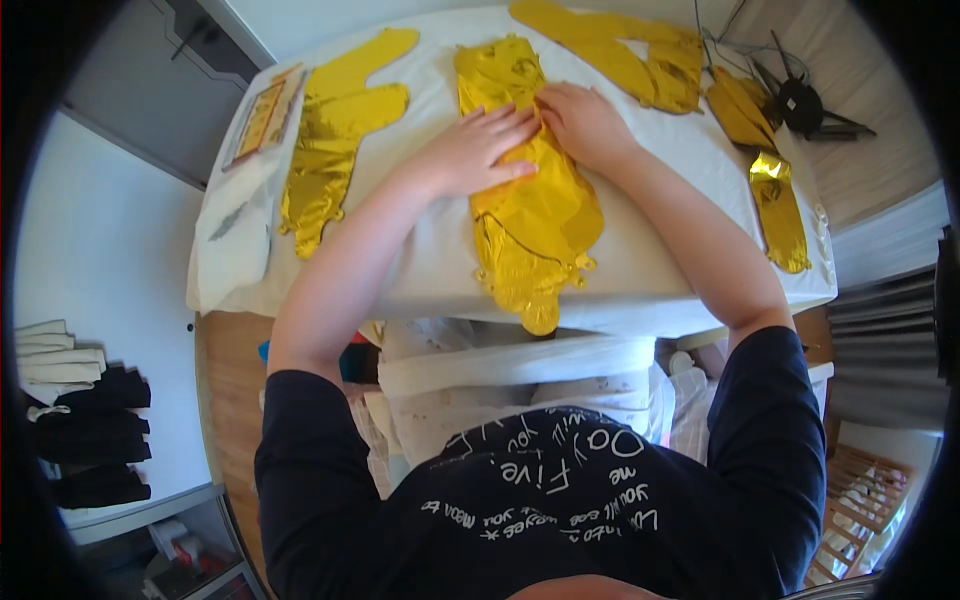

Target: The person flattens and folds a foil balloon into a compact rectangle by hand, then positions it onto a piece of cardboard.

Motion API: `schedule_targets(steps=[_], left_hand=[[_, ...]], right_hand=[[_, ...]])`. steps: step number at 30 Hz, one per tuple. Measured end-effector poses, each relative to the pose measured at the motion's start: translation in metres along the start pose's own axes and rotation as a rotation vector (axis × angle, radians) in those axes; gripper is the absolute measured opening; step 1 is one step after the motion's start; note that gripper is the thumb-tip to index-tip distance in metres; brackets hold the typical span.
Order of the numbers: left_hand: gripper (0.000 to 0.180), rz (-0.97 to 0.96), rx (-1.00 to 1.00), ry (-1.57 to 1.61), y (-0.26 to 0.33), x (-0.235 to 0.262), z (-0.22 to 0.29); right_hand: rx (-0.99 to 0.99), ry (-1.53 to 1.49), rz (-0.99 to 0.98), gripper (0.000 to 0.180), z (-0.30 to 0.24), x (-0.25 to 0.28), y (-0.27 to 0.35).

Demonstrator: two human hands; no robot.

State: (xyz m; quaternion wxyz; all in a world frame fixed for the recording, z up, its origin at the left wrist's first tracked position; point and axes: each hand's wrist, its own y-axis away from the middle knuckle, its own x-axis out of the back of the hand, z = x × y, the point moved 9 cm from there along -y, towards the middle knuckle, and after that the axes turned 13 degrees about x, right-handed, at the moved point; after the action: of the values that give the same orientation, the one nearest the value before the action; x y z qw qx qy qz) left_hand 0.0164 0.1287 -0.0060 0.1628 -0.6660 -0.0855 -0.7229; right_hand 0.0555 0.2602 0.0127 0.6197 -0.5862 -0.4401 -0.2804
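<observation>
A flat, uninflated gold foil balloon [540, 215] lies lengthwise on the white-covered table [420, 240], its upper part creased and its near end hanging just over the front edge. Across its upper middle rests my left hand [487, 150], palm down, with fingers and thumb spread on the foil. My right hand [590, 125] is at the balloon's upper right edge, fingers bent and drawn together on a fold there. Its thumb is mostly hidden. The two hands are close together, with the tips of the left fingers near the right ones.
More flat gold foil balloons lie around: one at the left [335, 125], one at the far right [640, 60] and a narrow piece [780, 215] at the right edge. A printed packet [262, 125] lies far left. A black stand-like object [800, 100] stands at the right corner.
</observation>
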Motion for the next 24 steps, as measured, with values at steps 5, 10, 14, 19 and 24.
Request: schedule_targets(steps=[5,10,14,19,24], left_hand=[[0.076,0.009,0.037,0.006,0.006,-0.004,-0.01],[0.08,0.029,0.02,-0.011,0.005,-0.005,-0.006],[0.082,0.044,0.006,-0.024,0.006,-0.001,-0.001],[0.084,0.003,0.032,-0.015,0.007,-0.003,-0.002],[0.088,0.023,0.029,0.031,0.008,-0.002,-0.007]], right_hand=[[0.083,0.097,-0.007,0.036,-0.015,-0.002,-0.003],[0.041,0.085,-0.093,0.042,-0.008,-0.012,0.0],[-0.029,0.04,-0.136,0.047,-0.003,-0.012,0.004],[-0.027,-0.044,-0.18,0.051,-0.001,0.005,0.013],[0.106,-0.151,-0.327,0.048,-0.024,0.019,0.03]])
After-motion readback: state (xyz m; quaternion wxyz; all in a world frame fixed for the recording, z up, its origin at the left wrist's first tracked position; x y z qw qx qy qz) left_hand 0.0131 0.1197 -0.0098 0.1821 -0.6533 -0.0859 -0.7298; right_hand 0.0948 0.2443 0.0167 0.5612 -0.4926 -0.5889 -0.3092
